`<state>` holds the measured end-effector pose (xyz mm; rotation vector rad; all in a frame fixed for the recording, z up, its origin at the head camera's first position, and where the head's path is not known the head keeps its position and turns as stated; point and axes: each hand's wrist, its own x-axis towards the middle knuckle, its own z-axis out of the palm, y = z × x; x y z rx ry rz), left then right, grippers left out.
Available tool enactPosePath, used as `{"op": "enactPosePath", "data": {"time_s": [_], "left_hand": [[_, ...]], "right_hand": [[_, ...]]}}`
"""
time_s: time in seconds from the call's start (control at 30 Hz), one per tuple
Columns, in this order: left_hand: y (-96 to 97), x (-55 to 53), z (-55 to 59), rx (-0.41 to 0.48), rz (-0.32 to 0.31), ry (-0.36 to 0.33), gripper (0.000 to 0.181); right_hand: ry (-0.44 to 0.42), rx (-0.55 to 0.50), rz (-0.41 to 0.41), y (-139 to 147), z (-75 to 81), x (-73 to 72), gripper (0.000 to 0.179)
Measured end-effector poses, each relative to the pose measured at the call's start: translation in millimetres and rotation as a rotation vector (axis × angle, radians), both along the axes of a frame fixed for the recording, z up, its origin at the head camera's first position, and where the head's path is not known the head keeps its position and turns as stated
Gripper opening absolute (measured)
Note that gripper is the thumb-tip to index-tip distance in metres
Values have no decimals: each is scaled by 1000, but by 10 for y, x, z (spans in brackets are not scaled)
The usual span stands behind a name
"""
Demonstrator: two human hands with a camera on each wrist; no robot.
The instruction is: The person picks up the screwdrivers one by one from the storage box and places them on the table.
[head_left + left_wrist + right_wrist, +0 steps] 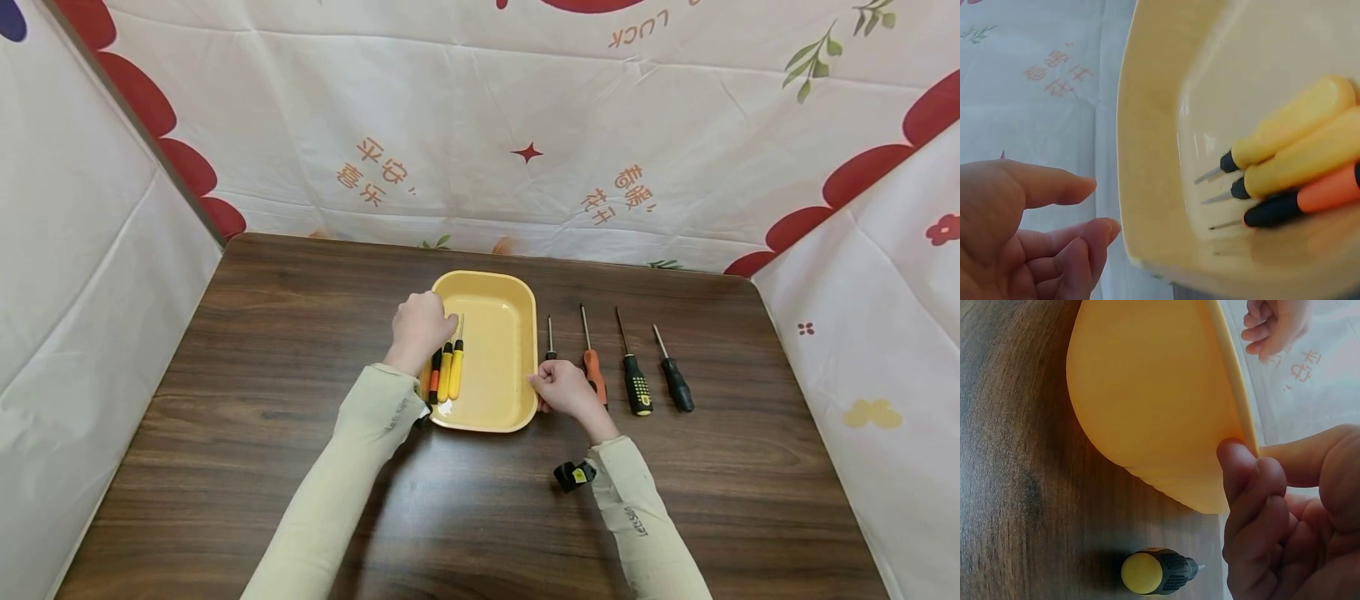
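A yellow tray (pixel 487 414) stands in the middle of the table. My right hand (pixel 567 387) pinches its right rim between thumb and fingers, with the rim (pixel 1235 369) large in the right wrist view. At the left rim is my left hand (pixel 420 329), loosely curved; the left wrist view has its thumb and fingers (pixel 1060 185) apart, fingertips right by the rim with nothing between them. Inside the tray's left side lie two yellow screwdrivers (pixel 1297 119) and an orange-and-black screwdriver (pixel 1329 190), side by side.
Right of the tray, several screwdrivers lie in a row: one partly hidden by my right hand, an orange one (pixel 592 367), a black-and-yellow one (pixel 637 387) and a black one (pixel 677 385). A printed white cloth (pixel 465 108) hangs behind the wooden table (pixel 285 333).
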<state>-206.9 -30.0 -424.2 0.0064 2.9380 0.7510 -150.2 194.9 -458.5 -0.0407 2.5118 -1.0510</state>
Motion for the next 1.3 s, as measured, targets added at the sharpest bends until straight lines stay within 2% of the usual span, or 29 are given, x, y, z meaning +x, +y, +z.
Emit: {"op": "enactPosePath", "data": {"time_s": [0.27, 0.5, 0.77, 1.03, 1.3], "left_hand": [[134, -33, 2, -4, -51, -36, 40], [196, -71, -63, 2, -55, -72, 36], [258, -94, -172, -12, -57, -162, 35], [304, -113, -253, -60, -44, -203, 32], [321, -129, -297, -71, -41, -240, 31]], "right_hand": [[2, 9, 0, 4, -22, -10, 26], [17, 23, 11, -1, -29, -9, 27], [11, 23, 4, -1, -27, -4, 27], [13, 29, 4, 0, -35, -9, 26], [10, 25, -8, 0, -40, -9, 26]]}}
